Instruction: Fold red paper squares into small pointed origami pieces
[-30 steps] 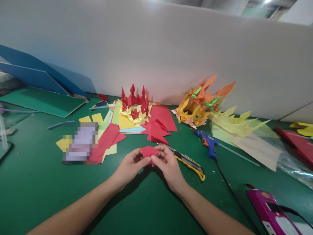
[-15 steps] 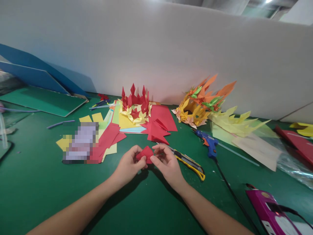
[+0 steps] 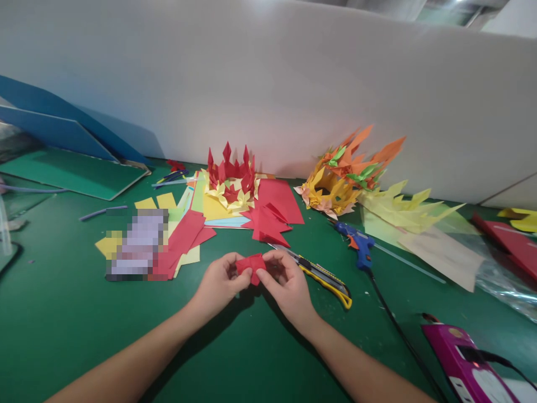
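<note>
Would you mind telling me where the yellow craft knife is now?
In the head view, the yellow craft knife lies on the green table, right of centre, beside the right hand and nearer the camera than the blue glue gun.

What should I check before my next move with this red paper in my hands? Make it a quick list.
1. Left hand gripping the folded red paper: ok.
2. Right hand on it too: ok.
3. Knife well away from the right hand: not ok, it lies close beside it.
4. Glue gun set down apart from both hands: ok.
5. Glue gun cool: cannot tell.
</note>
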{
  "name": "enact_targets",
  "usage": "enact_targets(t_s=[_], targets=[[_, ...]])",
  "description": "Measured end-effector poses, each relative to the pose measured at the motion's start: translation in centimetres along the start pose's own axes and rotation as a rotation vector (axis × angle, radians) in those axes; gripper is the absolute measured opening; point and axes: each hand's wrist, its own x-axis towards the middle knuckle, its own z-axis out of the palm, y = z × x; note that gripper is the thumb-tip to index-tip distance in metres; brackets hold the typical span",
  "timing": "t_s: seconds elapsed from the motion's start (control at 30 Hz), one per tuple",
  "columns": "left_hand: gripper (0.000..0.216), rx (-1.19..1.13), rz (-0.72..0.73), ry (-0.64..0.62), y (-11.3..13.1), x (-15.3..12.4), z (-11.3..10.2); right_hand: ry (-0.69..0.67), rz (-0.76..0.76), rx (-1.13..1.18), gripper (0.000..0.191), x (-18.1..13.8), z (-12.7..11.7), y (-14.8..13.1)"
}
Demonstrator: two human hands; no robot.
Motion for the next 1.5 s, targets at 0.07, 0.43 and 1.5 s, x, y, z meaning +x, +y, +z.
enact_targets(t_s=[0.07, 0.43, 1.5], targets=[[0.019, -0.009, -0.005, 0.003, 0.1, -0.1, 0.1, -0.010, 0.004, 0.002, 0.015, -0.1, 0.0, -0.1], [0.021, 0.062, 0.036, -0.001, -0.6, 0.0, -0.1, 0.010, 0.001, 0.034, 0.015, 0.0, 0.2, 0.0], [0.034, -0.253, -0.182, -0.180, 0.2, 0.2, -0.6, -0.083, -0.527, -0.385, 0.016, 0.9, -1.7, 0.2]])
